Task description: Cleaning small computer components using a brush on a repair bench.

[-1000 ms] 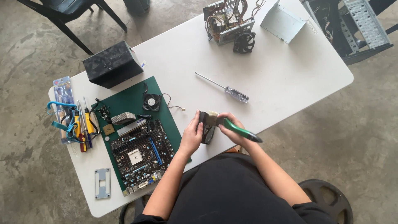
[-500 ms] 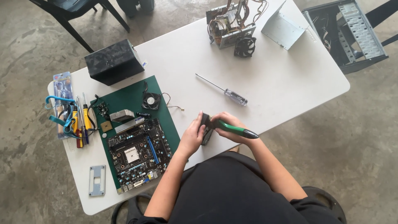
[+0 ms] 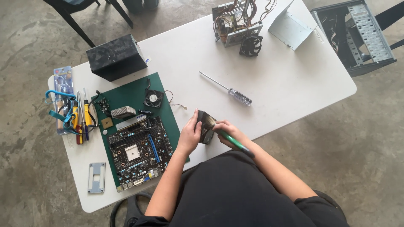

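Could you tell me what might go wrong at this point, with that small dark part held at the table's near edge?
The left hand holds the small dark part right over the table edge; a slip could send it to the concrete floor. The right hand works a green-handled tool close to the left fingers, which it might jab. The screwdriver lying loose could roll.

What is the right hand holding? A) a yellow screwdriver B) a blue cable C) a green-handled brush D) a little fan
C: the right hand grips a green-handled brush with its bristle end against the small dark part that the left hand steadies at the table edge; the yellow screwdriver and the little fan lie untouched on the table.
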